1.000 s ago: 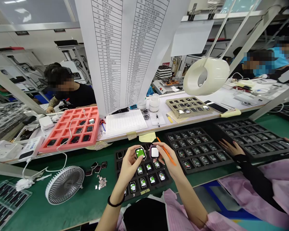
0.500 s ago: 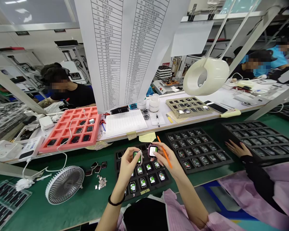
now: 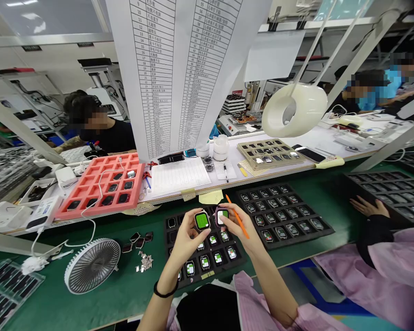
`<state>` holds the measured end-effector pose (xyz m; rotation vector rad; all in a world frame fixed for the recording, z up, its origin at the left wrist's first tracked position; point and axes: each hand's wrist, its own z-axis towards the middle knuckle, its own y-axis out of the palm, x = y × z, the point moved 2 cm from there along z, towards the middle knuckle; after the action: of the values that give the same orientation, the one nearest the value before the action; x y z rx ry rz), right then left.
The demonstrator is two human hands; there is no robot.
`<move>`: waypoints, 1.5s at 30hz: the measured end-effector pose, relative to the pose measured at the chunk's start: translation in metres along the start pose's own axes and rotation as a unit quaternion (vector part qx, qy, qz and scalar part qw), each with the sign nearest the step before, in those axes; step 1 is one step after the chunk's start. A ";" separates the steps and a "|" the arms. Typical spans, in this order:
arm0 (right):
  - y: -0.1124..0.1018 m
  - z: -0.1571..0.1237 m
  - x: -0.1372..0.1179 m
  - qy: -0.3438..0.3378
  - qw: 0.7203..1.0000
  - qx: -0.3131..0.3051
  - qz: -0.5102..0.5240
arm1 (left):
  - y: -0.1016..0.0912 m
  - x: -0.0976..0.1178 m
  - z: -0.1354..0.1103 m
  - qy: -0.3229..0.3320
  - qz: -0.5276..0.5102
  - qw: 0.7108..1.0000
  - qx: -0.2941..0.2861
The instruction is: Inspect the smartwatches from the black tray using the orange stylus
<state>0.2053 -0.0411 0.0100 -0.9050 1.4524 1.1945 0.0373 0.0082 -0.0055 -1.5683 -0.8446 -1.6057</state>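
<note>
Tabletop (image 3: 124, 294), green, running under a raised white shelf (image 3: 317, 136) at far edge. Toward right end: outer tray (image 3: 353, 184), black, with co-worker's hand (image 3: 369, 206) at its left side. Next in: neighbouring tray (image 3: 326, 230), full of watches. Mid tabletop, toward near edge: work tray (image 3: 225, 265), black, several screens lit, partly hidden under forearms. Left of it: fan (image 3: 93, 266).

Left hand (image 3: 188, 234) above work tray: grip curled round a pale-cased watch (image 3: 202, 221), screen nearly all green, thumb low beside case. Right hand (image 3: 239, 225) alongside: grip closed about a purple-cased watch (image 3: 222, 216), screen part white, part green, thumb over lower part; can't tell if touching. Both watches lifted, side by side, narrow gap between.

Looks like thumb-checking two screens in parallel. For next move, would need light strokes, steady cases, orange stick (image 3: 237, 216) in right fingers kept off glass.

Smallest: loose metal pieces (image 3: 145, 261), between fan and work tray.
</note>
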 end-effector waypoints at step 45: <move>0.000 -0.004 -0.005 0.003 0.999 0.042 0.002 | 0.002 0.006 -0.004 0.004 0.007 1.000 0.018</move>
<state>0.2051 -0.0449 0.0153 -0.8495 1.4978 1.1254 0.0367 0.0031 -0.0002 -1.5376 -0.8516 -1.5779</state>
